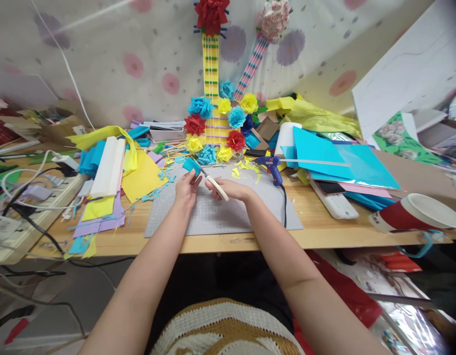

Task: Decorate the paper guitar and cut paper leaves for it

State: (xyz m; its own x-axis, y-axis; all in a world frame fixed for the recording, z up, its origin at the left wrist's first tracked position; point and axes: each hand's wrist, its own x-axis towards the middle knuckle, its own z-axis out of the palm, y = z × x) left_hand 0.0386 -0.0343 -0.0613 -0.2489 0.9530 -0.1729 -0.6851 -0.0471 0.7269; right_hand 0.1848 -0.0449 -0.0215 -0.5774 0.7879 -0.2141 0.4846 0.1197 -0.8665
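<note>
Between the fingers of my left hand is a small piece of blue paper, held up above the grey cutting mat. My right hand grips the white handles of a pair of scissors. The scissor blades point up and left and reach the right edge of the blue paper; whether they cut into it I cannot tell. Behind my hands stands a yellow paper guitar covered with red, blue and yellow paper flowers.
A blue glue gun sits on the mat's right side, its black cord running to the front edge. Yellow scraps lie nearby. Blue sheets and a red-and-white cup are at right; a power strip with cables is at left.
</note>
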